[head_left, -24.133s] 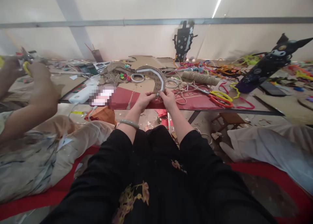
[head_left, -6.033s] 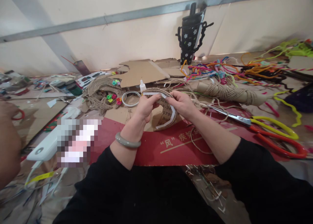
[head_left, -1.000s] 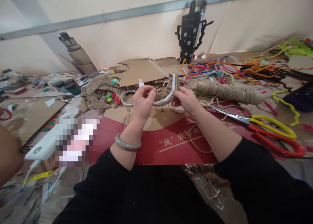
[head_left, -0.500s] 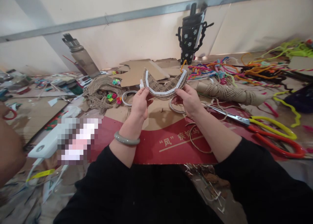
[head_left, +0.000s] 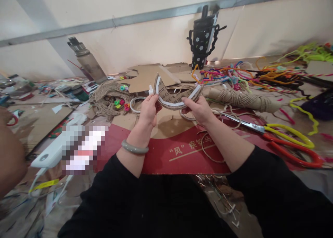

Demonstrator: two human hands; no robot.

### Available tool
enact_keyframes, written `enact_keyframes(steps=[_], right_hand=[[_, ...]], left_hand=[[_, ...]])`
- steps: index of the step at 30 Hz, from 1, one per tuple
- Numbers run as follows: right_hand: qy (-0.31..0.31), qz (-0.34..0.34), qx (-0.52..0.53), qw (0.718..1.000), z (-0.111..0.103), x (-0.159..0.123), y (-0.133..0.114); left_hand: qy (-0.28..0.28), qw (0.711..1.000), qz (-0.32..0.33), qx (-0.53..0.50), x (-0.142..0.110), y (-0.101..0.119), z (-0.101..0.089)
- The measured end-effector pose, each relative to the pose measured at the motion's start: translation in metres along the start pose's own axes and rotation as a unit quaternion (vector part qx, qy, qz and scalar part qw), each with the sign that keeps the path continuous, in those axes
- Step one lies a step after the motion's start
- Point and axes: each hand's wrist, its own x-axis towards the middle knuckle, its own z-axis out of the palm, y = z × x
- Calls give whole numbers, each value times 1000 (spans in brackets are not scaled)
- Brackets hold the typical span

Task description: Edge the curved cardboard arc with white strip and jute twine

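Observation:
Between my two hands is a cardboard crescent [head_left: 170, 95], its edge wrapped in twine and a white strip of tape running along its curve. My left hand [head_left: 149, 109] pinches its left side; my right hand [head_left: 199, 109] grips the lower right, thumb on the front face. The crescent is held up above a red and brown cardboard sheet [head_left: 161, 155], horns pointing upward. A white ring [head_left: 135, 105] lies just beyond my left hand, and another ring [head_left: 187, 116] is partly hidden under my right hand.
Scissors [head_left: 249, 124] with yellow and red handles lie at right, below a twine-wound tube [head_left: 244, 100]. Coiled twine [head_left: 111, 91], a grey bottle [head_left: 88, 63], a black flowered tumbler [head_left: 201, 40] and coloured yarn [head_left: 234, 73] sit behind. At left are a white power bank [head_left: 54, 149] and another person's arm [head_left: 10, 155].
The crescent has tilted, its right horn dropping and the whole piece shifting slightly right and down. My right hand has moved a little lower with it; both hands keep their hold.

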Motion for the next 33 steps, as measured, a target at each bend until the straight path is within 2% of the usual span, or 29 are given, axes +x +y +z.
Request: enact_keyframes(steps=[6, 14, 21, 23, 28, 33], right_hand=[[-12, -28, -68, 997, -2, -2, 5], [-5, -24, -63, 998, 0, -2, 3], [25, -49, -39, 998, 0, 0, 2], [15, -51, -42, 998, -1, 0, 2], [-55, -27, -38, 997, 0, -4, 2], [-37, -2, 10, 999, 1, -1, 5]], left_hand=[[-4, 999, -2, -32, 3, -3, -2], [-7, 1000, 3, -11, 2, -3, -1], [-60, 998, -34, -12, -4, 1, 1], [-66, 997, -40, -8, -5, 1, 1], [-53, 998, -20, -10, -3, 1, 0], [-68, 997, -25, -5, -5, 0, 1]])
